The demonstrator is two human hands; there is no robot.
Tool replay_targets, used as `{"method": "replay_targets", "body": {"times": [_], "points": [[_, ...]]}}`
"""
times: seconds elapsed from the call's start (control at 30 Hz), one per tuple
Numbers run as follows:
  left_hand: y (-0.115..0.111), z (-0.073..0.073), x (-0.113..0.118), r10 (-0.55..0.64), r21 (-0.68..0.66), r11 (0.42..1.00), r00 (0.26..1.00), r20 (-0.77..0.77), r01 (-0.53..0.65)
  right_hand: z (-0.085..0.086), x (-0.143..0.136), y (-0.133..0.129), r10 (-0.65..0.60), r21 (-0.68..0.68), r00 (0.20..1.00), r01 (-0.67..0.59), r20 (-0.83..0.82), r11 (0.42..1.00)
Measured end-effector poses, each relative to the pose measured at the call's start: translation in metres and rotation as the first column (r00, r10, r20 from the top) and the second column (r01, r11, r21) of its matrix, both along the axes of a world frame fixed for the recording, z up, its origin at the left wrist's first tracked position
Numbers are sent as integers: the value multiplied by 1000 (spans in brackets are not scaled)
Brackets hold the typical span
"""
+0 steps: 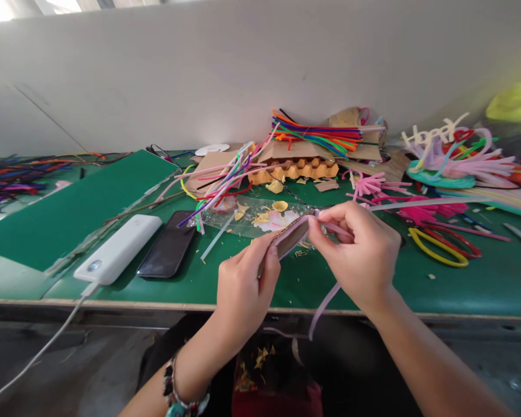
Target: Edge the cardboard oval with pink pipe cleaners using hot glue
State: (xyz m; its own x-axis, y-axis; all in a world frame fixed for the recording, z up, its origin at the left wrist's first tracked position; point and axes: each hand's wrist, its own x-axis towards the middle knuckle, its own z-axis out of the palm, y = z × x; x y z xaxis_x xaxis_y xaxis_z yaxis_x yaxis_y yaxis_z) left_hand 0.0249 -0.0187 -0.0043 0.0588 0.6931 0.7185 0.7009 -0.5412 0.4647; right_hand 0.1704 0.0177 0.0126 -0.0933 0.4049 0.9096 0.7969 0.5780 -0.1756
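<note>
A cardboard piece (294,236) sits between both hands, pinched at its near end by the left hand (245,284); the right hand (362,249) grips a lilac strip (320,307) at the far end. Loosened fingertips could let the strip slip; its tail, dangling below the right hand, could snag on the table edge (134,306).

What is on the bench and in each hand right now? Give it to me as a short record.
left hand: pinching cardboard piece
right hand: pinching lilac strip at the cardboard's far end
strip's loose end: hanging below right hand
surface: green tabletop
left side: white power bank, cable plugged in; dark phone beside it
back: egg carton, multicolored stem bundle behind it
right side: yellow loop
</note>
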Motion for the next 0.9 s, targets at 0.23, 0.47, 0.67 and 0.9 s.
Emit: {"method": "replay_targets", "body": {"times": [0.23, 0.47, 0.67, 0.9], "points": [[0, -1, 0, 13, 10, 1000, 1000, -8, -12, 1, 0, 0, -20, -11, 1000, 21, 17, 1000], [1, -1, -1, 26, 6, 1000, 1000, -9, -26, -1, 2, 2, -16, -58, 1000, 14, -26, 998], [1, -1, -1, 13, 20, 1000, 1000, -5, -13, -1, 3, 3, -19, -97, 998, 14, -54, 995], [0, -1, -1, -12, 10, 1000, 1000, -3, 12, 0, 3, 3, -24, -119, 998, 17, -53, 993]]}}
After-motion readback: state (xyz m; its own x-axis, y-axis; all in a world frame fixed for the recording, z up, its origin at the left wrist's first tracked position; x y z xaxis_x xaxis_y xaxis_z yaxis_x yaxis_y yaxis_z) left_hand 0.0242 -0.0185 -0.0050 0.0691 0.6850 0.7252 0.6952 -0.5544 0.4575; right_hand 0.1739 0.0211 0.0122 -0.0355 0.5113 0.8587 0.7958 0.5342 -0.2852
